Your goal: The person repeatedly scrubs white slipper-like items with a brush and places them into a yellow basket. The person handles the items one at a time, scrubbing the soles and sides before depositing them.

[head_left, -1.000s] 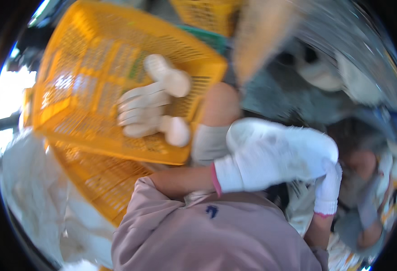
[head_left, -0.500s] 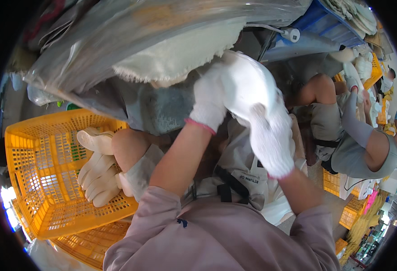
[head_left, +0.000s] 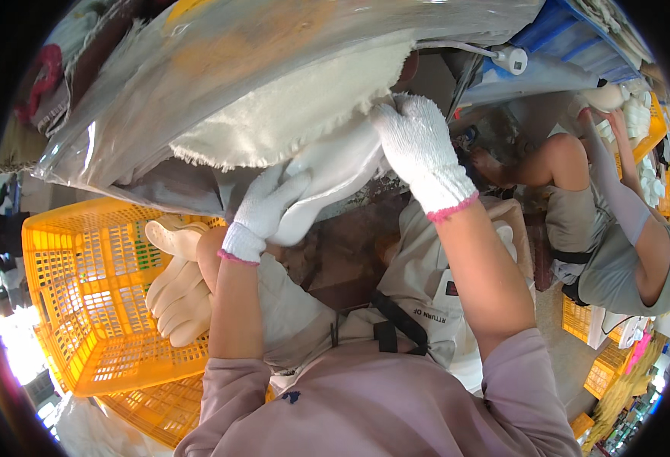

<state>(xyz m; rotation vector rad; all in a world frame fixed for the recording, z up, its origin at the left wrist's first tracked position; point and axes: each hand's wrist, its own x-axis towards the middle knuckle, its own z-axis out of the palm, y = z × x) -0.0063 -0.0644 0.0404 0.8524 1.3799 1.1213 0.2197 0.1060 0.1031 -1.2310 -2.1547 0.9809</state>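
Observation:
Both my hands wear white knitted gloves with pink cuffs. Between them is a glossy white shoe sole [head_left: 335, 179], tilted up to the right. My left hand [head_left: 265, 207] grips its lower left end, and my right hand [head_left: 419, 145] closes on its upper right end. The sole's upper side lies close under the frayed edge of a thick white cloth buffing pad [head_left: 289, 114]; whether they touch is hard to tell. The fingertips of my right hand are partly hidden behind the sole.
A plastic-wrapped machine hood [head_left: 236, 46] arches over the pad. At left, a yellow basket [head_left: 99, 373] holds several cream soles [head_left: 179, 305], above another yellow basket [head_left: 160, 415]. A white cable-mounted device [head_left: 512, 60] hangs at upper right. A co-worker [head_left: 625, 251] sits at right.
My hands were close together with the sole blurred, farther right. Now they are apart, my left hand lower left, and the sole is stretched between them beneath the cloth pad.

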